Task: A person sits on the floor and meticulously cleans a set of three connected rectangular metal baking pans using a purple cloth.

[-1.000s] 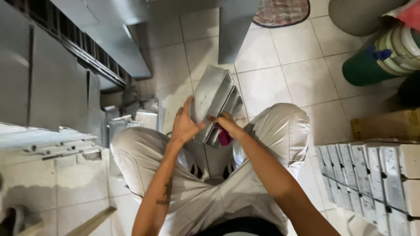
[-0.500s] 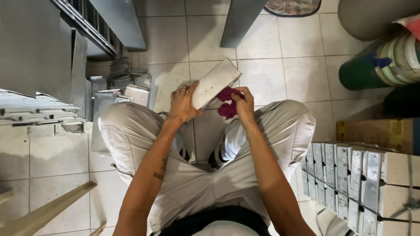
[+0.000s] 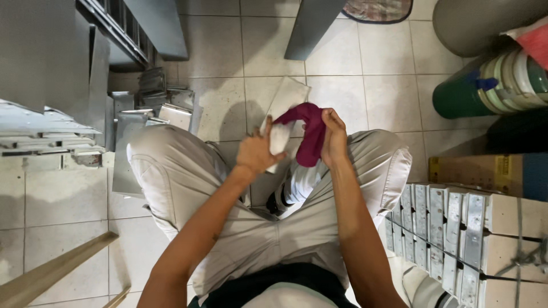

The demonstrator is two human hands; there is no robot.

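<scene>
the maroon cloth (image 3: 311, 134) and left hand (image 3: 255, 153) hide much of the metal plate (image 3: 288, 102)

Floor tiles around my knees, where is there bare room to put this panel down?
Bare pale floor tiles lie ahead, between the grey slanted metal beam and the green cylinder. Another patch sits by the left knee. Crowded: the stacked grey metal pieces ahead-left and the rows of white boxes on the right.

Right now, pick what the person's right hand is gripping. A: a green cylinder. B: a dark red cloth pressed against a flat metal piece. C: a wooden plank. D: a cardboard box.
B: the right hand clutches a dark red cloth against the flat metal piece, which the left hand steadies; the green cylinder lies apart on the floor at the right.
</scene>
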